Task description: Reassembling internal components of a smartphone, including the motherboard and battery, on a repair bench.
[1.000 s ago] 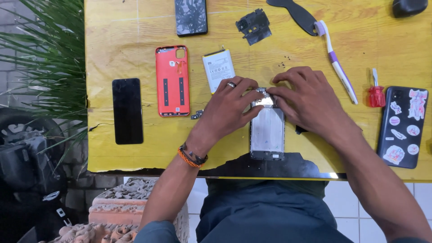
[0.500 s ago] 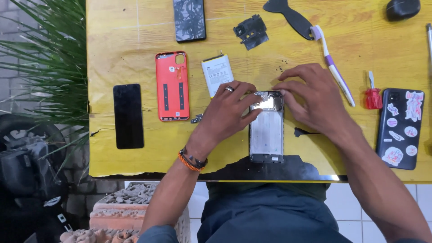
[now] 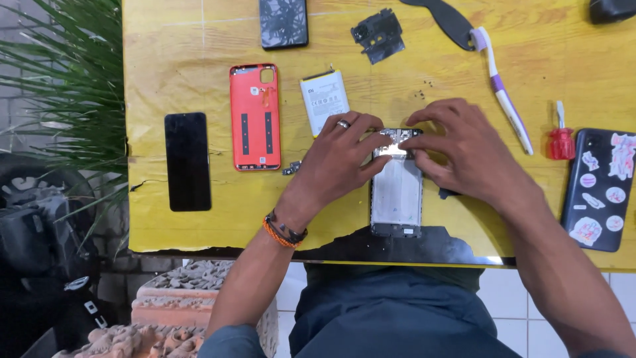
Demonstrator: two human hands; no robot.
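An opened phone frame lies lengthwise near the front edge of the yellow table. My left hand, with a ring on one finger, rests on the frame's upper left side. Fingertips of my right hand press on the frame's top end. To the left lie a white phone battery, a red phone back cover and a black screen panel. Whether a small part sits under my fingertips is hidden.
A black patterned phone cover, a small black inner plate, a purple-and-white toothbrush, a red screwdriver and a black stickered phone case lie about. A green plant stands left of the table.
Both hands stay on the top end of the phone frame; the fingers have shifted slightly. The view has drifted a little.
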